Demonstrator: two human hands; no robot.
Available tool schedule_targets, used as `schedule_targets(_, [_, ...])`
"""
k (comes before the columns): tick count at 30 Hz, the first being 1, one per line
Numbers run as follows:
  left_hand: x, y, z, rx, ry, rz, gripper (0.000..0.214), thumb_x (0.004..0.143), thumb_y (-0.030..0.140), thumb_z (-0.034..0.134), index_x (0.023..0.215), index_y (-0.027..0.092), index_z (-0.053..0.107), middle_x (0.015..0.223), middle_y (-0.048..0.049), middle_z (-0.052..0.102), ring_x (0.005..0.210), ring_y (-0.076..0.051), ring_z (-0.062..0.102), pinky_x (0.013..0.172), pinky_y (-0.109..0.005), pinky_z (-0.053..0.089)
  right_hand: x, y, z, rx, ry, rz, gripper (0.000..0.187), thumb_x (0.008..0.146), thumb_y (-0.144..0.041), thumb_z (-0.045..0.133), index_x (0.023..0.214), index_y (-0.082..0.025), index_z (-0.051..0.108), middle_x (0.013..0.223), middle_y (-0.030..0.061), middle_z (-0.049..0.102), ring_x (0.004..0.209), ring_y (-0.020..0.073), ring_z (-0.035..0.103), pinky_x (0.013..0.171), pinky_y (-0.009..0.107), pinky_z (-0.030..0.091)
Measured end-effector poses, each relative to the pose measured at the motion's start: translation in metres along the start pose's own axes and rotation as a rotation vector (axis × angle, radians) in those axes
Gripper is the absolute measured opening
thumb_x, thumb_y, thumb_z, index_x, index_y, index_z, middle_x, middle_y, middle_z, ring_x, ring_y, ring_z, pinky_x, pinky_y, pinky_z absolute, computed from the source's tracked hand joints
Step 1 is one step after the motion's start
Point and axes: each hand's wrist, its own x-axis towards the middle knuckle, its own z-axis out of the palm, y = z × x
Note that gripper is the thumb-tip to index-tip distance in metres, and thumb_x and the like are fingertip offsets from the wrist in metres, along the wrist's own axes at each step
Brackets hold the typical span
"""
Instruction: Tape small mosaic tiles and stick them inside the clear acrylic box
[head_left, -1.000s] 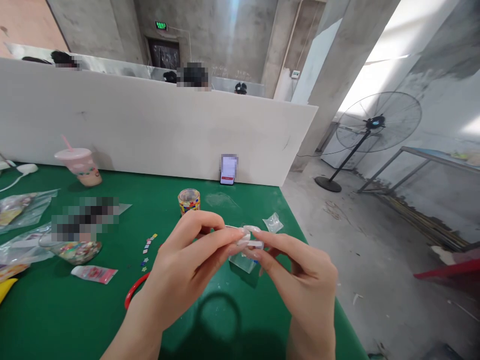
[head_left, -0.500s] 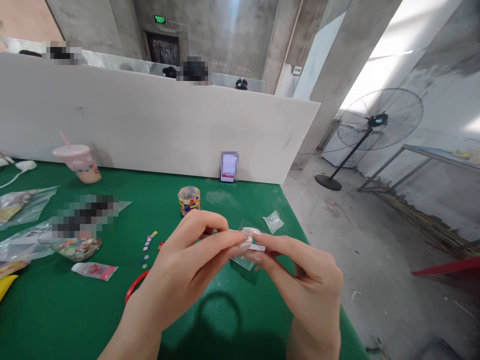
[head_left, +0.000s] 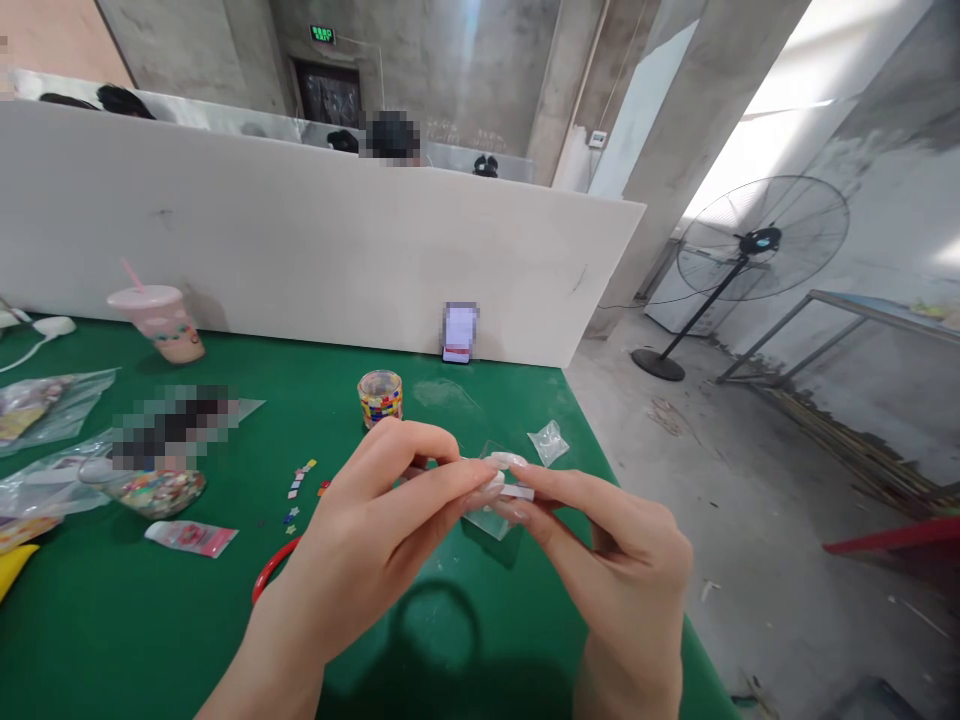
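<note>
My left hand [head_left: 386, 515] and my right hand [head_left: 615, 540] meet above the table, fingertips almost touching. Both pinch a small white piece [head_left: 517, 492] between thumb and fingers; a flat white end shows, and the fingertips cover the remainder. Under the fingers lies a clear plastic sheet or bag [head_left: 491, 525]. Behind my left hand stands a small glass jar [head_left: 380, 400] covered in coloured mosaic squares. Tiny coloured pieces [head_left: 294, 487] lie in a line left of that hand. A red curved handle [head_left: 271, 570] is partly hidden by my left forearm.
On the green table [head_left: 172, 630] are a pink-and-white tube [head_left: 191, 537], a clear container of mixed pieces [head_left: 161, 490], plastic bags [head_left: 56, 400], a pink cup with straw [head_left: 161, 325] and a crumpled clear packet [head_left: 549, 442]. A phone [head_left: 458, 332] leans on the white partition [head_left: 315, 250].
Both hands keep the same pinch with barely any movement. The whole view has shifted very slightly.
</note>
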Motion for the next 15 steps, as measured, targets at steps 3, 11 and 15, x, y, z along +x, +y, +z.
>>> schedule_targets(3, [0.001, -0.0009, 0.0005, 0.005, 0.007, 0.012, 0.021, 0.101, 0.008, 0.057, 0.116, 0.02, 0.067, 0.1, -0.0005, 0.057, 0.084, -0.01, 0.054, 0.072, -0.022, 0.047, 0.0003, 0.0009, 0.0006, 0.014, -0.004, -0.024, 0.04, 0.078, -0.002, 0.08, 0.103, -0.034, 0.081, 0.084, -0.0098, 0.082, 0.062, 0.0084, 0.074, 0.062, 0.012, 0.062])
schedule_targets(11, [0.002, 0.0009, 0.0001, 0.005, 0.008, 0.032, 0.019, 0.1, 0.006, 0.058, 0.114, 0.015, 0.067, 0.101, -0.0013, 0.056, 0.087, -0.01, 0.053, 0.074, -0.022, 0.046, 0.0004, 0.0036, 0.0005, 0.058, -0.039, -0.004, 0.045, 0.078, -0.001, 0.08, 0.106, -0.036, 0.08, 0.09, -0.0131, 0.082, 0.068, 0.0047, 0.076, 0.069, 0.005, 0.06])
schedule_targets(15, [0.0011, 0.0012, -0.0002, 0.009, 0.021, 0.014, 0.021, 0.1, 0.006, 0.058, 0.115, 0.016, 0.068, 0.1, -0.0011, 0.056, 0.086, -0.01, 0.053, 0.072, -0.022, 0.045, -0.0001, 0.003, 0.0002, 0.041, -0.034, 0.007, 0.045, 0.078, -0.001, 0.08, 0.106, -0.037, 0.08, 0.089, -0.0145, 0.081, 0.069, 0.0035, 0.075, 0.07, 0.003, 0.059])
